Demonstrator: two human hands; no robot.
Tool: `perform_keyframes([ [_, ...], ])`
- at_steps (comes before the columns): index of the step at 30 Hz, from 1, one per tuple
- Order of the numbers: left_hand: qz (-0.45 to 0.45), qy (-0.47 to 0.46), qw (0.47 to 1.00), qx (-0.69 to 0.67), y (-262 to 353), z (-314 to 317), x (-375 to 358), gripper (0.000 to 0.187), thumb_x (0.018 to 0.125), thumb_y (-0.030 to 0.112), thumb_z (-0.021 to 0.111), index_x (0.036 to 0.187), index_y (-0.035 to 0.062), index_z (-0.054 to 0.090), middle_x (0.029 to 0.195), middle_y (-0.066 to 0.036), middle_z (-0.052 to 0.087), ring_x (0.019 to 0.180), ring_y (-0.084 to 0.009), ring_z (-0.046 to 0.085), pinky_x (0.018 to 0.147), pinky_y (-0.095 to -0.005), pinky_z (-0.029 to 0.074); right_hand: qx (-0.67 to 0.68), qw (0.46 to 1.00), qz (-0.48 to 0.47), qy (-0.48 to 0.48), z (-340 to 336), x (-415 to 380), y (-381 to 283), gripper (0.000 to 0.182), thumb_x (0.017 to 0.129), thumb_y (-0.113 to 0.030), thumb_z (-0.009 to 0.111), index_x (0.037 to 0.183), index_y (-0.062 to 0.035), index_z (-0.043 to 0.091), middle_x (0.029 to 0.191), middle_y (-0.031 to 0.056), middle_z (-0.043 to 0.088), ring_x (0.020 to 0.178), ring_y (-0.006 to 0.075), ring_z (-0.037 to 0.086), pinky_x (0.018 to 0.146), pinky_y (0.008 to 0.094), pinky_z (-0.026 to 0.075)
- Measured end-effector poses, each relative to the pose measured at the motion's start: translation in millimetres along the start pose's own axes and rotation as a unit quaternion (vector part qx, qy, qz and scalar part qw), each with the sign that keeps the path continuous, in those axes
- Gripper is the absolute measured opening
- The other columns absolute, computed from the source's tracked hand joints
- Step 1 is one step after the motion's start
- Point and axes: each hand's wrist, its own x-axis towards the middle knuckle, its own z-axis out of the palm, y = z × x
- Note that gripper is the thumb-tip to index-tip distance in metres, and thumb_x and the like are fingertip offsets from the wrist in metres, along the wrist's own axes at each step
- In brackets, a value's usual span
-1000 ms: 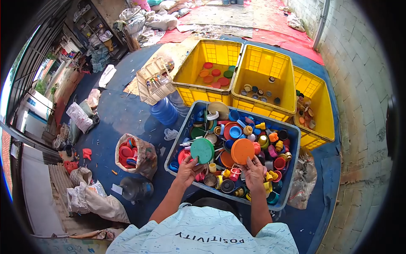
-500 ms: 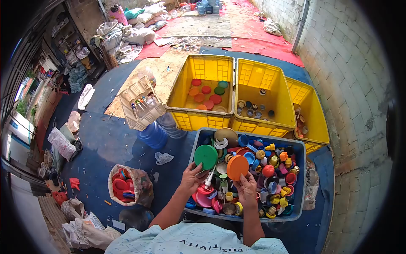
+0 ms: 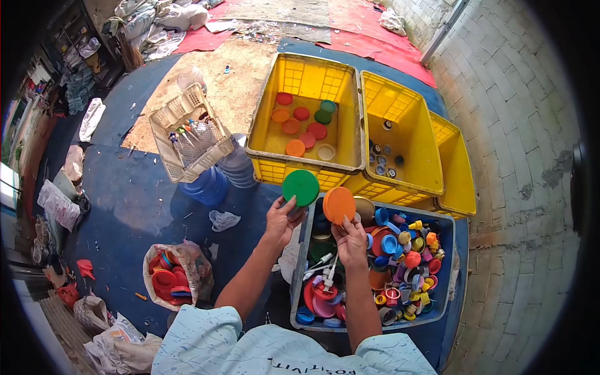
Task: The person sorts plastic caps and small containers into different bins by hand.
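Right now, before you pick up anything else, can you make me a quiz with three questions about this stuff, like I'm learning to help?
1. What colour is the round lid in the left hand?
2. True or false: the right hand is holding up an orange lid.
3. Which of these has the most lids and caps in it?
A) the middle yellow crate
B) the blue bin
C) the cream basket

Key: 1. Green. 2. True. 3. B.
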Motion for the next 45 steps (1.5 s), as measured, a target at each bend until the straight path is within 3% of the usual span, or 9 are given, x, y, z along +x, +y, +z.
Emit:
perform_keyframes([
  [4,0.045,-0.129,0.990,0.017,50,57,77,0.050,0.086,0.023,0.071,0.124,0.0068,0.044,0.103,-0.008,0.062,0.092,-0.0233,0.066,0.080,-0.0343,0.052,0.035,0.994,-0.047,-0.095,65,80,-37,0.049,0.090,-0.013,0.065,0.127,0.0038,0.039,0.116,0.0174,0.056,0.103,0.0270,0.061,0.091,0.0373,0.052],
  [9,0.084,-0.113,0.986,0.092,65,78,73,0.047,0.090,0.026,0.066,0.123,0.0006,0.046,0.121,-0.017,0.052,0.110,-0.0276,0.058,0.089,-0.0348,0.051,-0.037,0.995,-0.088,0.018,67,107,-47,0.037,0.089,-0.006,0.063,0.118,0.0040,0.042,0.109,0.0231,0.053,0.104,0.0364,0.058,0.094,0.0407,0.049],
  [23,0.090,-0.054,0.937,0.333,-71,-32,-82,0.018,0.089,0.012,0.065,0.102,0.0009,0.061,0.086,-0.003,0.063,0.075,-0.0085,0.059,0.066,-0.0234,0.048,-0.236,0.924,-0.143,0.265,-143,-116,-41,0.028,0.087,-0.008,0.065,0.112,-0.0008,0.054,0.096,0.0067,0.063,0.079,0.0102,0.061,0.067,0.0225,0.050],
  [26,0.143,-0.097,0.816,0.552,-91,-22,-83,0.018,0.086,0.013,0.068,0.097,-0.0004,0.063,0.084,-0.006,0.067,0.073,-0.0110,0.063,0.068,-0.0253,0.050,-0.209,0.930,-0.143,0.265,-153,-128,-47,0.026,0.088,-0.010,0.065,0.110,-0.0005,0.056,0.095,0.0057,0.063,0.078,0.0082,0.060,0.064,0.0208,0.049],
  [34,0.166,-0.088,0.700,0.689,-131,-5,-101,0.027,0.082,0.021,0.071,0.094,-0.0023,0.065,0.081,-0.012,0.070,0.073,-0.0163,0.066,0.067,-0.0285,0.051,-0.359,0.899,-0.192,0.160,-175,-137,-86,0.018,0.088,-0.009,0.062,0.104,0.0004,0.060,0.085,0.0030,0.061,0.072,0.0079,0.057,0.064,0.0215,0.047],
  [40,0.160,-0.087,0.729,0.660,-174,-3,-138,0.021,0.084,0.018,0.068,0.093,-0.0018,0.066,0.081,-0.010,0.070,0.077,-0.0150,0.067,0.070,-0.0280,0.051,-0.510,0.846,-0.077,0.134,-193,-105,-55,0.033,0.088,-0.030,0.063,0.082,0.0028,0.067,0.065,0.0070,0.066,0.054,0.0108,0.060,0.052,0.0264,0.047],
  [41,0.156,-0.082,0.732,0.658,-178,-6,-140,0.020,0.084,0.016,0.068,0.093,-0.0019,0.066,0.081,-0.010,0.070,0.077,-0.0149,0.067,0.070,-0.0277,0.051,-0.532,0.831,-0.083,0.141,-200,-91,-39,0.040,0.086,-0.034,0.063,0.077,0.0040,0.067,0.064,0.0088,0.066,0.055,0.0126,0.062,0.053,0.0282,0.048],
  [42,0.152,-0.075,0.736,0.656,-180,-8,-143,0.019,0.085,0.015,0.068,0.093,-0.0020,0.066,0.081,-0.010,0.070,0.077,-0.0148,0.067,0.071,-0.0273,0.052,-0.565,0.810,-0.064,0.144,-191,-88,-38,0.045,0.084,-0.040,0.062,0.075,0.0036,0.068,0.072,0.0229,0.066,0.073,0.0393,0.066,0.071,0.0446,0.051],
  [45,0.153,-0.033,0.745,0.649,-177,-4,-163,0.018,0.085,0.013,0.068,0.093,-0.0024,0.065,0.083,-0.011,0.071,0.077,-0.0148,0.068,0.071,-0.0271,0.052,-0.632,0.759,-0.057,0.144,-169,-86,-45,0.042,0.082,-0.039,0.064,0.076,0.0022,0.069,0.077,0.0255,0.066,0.080,0.0426,0.065,0.076,0.0470,0.051],
])
